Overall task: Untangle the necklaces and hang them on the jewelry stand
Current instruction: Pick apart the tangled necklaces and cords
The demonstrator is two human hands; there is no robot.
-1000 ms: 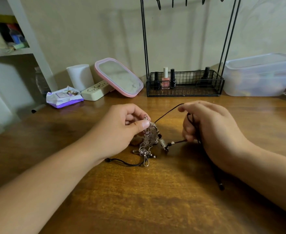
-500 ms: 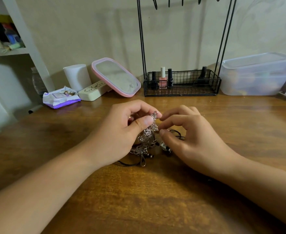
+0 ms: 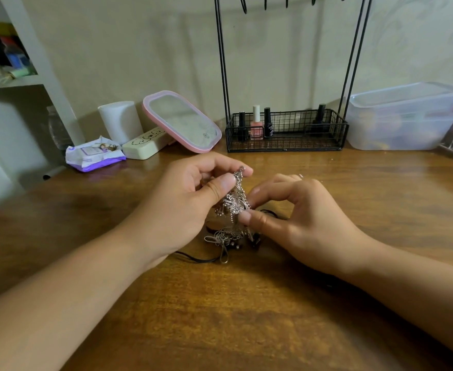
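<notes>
Silver chain knot (image 3: pixel 233 204) hangs between your hands, well in front of the jewelry stand (image 3: pixel 284 132); its tail and a black cord (image 3: pixel 193 257) lie on the table (image 3: pixel 220 317). Left hand (image 3: pixel 193 204) pinches the top, right hand (image 3: pixel 300 218) pinches a strand. Pull apart hard and you cinch the knot or snap a link. Cord likely drags along.

— Where's the stand?
— The jewelry stand (image 3: pixel 287 129) sits at the back of the table (image 3: pixel 220 317), against the wall, bottles (image 3: pixel 256 124) in its basket.
— And beside it?
— A mirror (image 3: pixel 182 121) to its left, a plastic tub (image 3: pixel 404 119) to its right.
— The necklaces?
— The tangle of necklaces (image 3: pixel 232 210) is in front of the stand, between the left hand (image 3: pixel 188 207) and right hand (image 3: pixel 308 220).
</notes>
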